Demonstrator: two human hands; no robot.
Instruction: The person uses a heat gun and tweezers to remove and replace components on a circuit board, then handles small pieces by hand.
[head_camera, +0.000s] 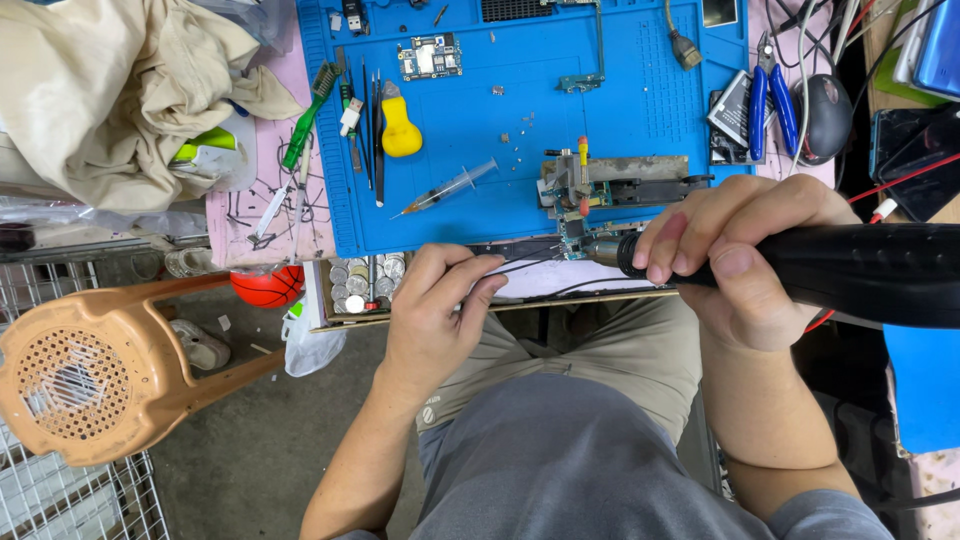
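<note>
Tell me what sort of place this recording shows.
Most likely a small electronics repair bench: a blue work mat with loose circuit boards, tweezers, a syringe, and a hot-air tool in the right hand.

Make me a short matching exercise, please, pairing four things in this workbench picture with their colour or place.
Things:
1. syringe
2. squeeze bulb
3. black handpiece
4. stool

Colour or place:
A. orange, on the floor beside the bench
B. held in the right hand, its tip at the small circuit board
C. yellow, on the blue mat next to the tweezers
D. lying at a slant in the middle of the blue mat

Pairs: 1-D, 2-C, 3-B, 4-A
</note>
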